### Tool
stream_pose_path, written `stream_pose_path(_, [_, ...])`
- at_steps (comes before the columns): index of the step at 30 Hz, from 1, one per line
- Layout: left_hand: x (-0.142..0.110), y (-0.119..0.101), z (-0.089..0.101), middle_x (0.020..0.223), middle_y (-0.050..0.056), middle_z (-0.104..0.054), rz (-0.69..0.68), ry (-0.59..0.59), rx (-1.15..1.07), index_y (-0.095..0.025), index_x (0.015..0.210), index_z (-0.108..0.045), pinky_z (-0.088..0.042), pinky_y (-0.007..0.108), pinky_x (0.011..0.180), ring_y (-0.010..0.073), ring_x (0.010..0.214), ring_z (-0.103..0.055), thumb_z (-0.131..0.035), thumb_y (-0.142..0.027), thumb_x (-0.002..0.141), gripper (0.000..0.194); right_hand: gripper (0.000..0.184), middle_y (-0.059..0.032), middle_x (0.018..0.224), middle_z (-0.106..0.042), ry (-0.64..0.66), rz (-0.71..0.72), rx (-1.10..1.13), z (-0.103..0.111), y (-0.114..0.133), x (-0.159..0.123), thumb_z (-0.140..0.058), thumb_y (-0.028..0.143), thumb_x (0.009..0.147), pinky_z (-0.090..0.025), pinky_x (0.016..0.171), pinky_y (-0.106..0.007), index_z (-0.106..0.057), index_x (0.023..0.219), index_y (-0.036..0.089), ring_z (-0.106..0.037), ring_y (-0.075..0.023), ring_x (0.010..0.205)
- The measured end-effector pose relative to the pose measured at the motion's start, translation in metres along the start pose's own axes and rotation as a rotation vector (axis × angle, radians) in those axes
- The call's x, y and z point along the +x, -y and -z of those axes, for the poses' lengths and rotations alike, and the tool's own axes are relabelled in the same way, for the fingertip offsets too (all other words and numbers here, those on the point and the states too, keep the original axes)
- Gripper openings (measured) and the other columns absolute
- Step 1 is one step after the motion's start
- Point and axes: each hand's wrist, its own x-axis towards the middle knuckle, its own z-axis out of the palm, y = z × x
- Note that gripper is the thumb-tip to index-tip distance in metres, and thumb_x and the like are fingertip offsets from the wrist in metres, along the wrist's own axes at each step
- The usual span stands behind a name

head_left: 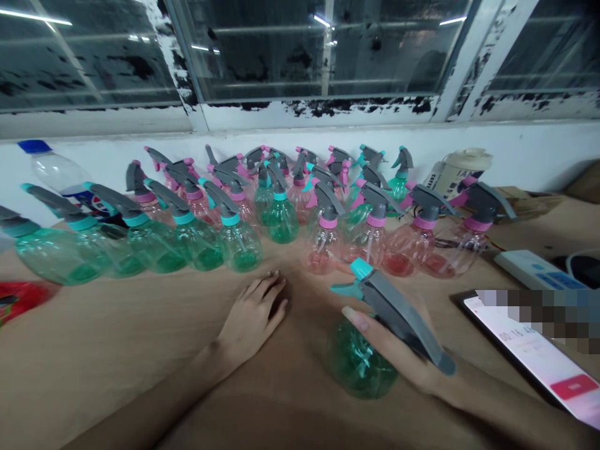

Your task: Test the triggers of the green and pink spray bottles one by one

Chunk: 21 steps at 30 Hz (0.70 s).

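Observation:
A green spray bottle (368,369) with a grey and turquoise trigger head is gripped at its neck by my right hand (398,353); the bottle is tilted a little and most of the fingers are behind it. My left hand (255,312) lies palm down on the table with its fingers stretched out, holding nothing. Ahead of it stands a row of green spray bottles (241,247). Beyond my right hand is a row of pink spray bottles (403,253) with grey and pink heads. One green spray bottle (282,222) stands between the two rows.
More pink and green bottles crowd the back by the wall. A plastic drink bottle (56,165) with a blue cap stands at the far left, a red wrapper (28,297) nearer. On the right are a phone (529,356), a white device (529,269) and a coffee cup (462,172).

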Motion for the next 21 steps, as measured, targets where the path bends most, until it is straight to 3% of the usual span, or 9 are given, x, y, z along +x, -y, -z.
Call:
stream_pose_path(2, [0.0, 0.0001, -0.0004, 0.125, 0.01, -0.054, 0.001, 0.002, 0.006, -0.013, 0.121, -0.052, -0.038, 0.042, 0.099, 0.0243, 0.12, -0.045, -0.037, -0.029, 0.093, 0.035, 0.003, -0.0001, 0.071, -0.06, 0.01, 0.018, 0.065, -0.0001, -0.001, -0.0007, -0.053, 0.027, 0.08, -0.053, 0.068, -0.032, -0.055, 0.083, 0.026, -0.063, -0.0181, 0.075])
stream_pose_path(6, [-0.0004, 0.0001, -0.0007, 0.126, 0.01, -0.053, 0.008, 0.007, 0.009, -0.013, 0.12, -0.052, -0.038, 0.042, 0.1, 0.0243, 0.12, -0.045, -0.037, -0.029, 0.093, 0.035, 0.022, -0.0016, 0.092, -0.066, 0.026, 0.046, 0.156, 0.0001, -0.0018, -0.0007, -0.054, 0.021, 0.081, -0.049, 0.086, -0.033, -0.056, 0.103, 0.026, -0.062, -0.0189, 0.097])
stream_pose_path(12, [0.0005, 0.0001, -0.0002, 0.126, 0.011, -0.053, -0.001, 0.016, 0.018, -0.012, 0.121, -0.052, -0.037, 0.043, 0.1, 0.0246, 0.12, -0.044, -0.037, -0.029, 0.093, 0.036, 0.005, 0.0016, 0.078, -0.063, 0.031, -0.046, 0.188, -0.0011, -0.0023, -0.0006, -0.054, 0.026, 0.082, -0.05, 0.071, -0.03, -0.058, 0.086, 0.025, -0.061, -0.0145, 0.075])
stream_pose_path(15, [0.001, 0.0006, -0.0003, 0.126, 0.012, -0.053, 0.003, 0.014, 0.011, -0.011, 0.121, -0.052, -0.037, 0.042, 0.1, 0.0245, 0.12, -0.044, -0.038, -0.029, 0.093, 0.036, 0.006, 0.0036, 0.07, -0.058, 0.027, -0.088, 0.192, -0.0028, -0.0039, -0.0026, -0.055, 0.029, 0.083, -0.048, 0.062, -0.027, -0.056, 0.079, 0.025, -0.058, -0.012, 0.066])
stream_pose_path(18, [0.0008, 0.0005, -0.0004, 0.126, 0.011, -0.054, 0.002, 0.012, 0.011, -0.011, 0.121, -0.053, -0.037, 0.042, 0.1, 0.0244, 0.12, -0.044, -0.038, -0.028, 0.093, 0.036, 0.009, 0.0028, 0.071, -0.058, 0.042, -0.119, 0.188, -0.0056, -0.0069, -0.0042, -0.055, 0.03, 0.084, -0.049, 0.062, -0.027, -0.054, 0.077, 0.024, -0.06, -0.0135, 0.071])
stream_pose_path(21, [0.0001, 0.0, -0.0005, 0.125, 0.011, -0.054, 0.002, 0.007, 0.015, -0.011, 0.12, -0.053, -0.038, 0.042, 0.099, 0.0243, 0.12, -0.044, -0.039, -0.028, 0.093, 0.035, 0.007, 0.0, 0.081, -0.062, 0.006, -0.042, 0.193, -0.0078, -0.0099, -0.0034, -0.054, 0.031, 0.084, -0.051, 0.067, -0.03, -0.056, 0.083, 0.024, -0.062, -0.0164, 0.081])
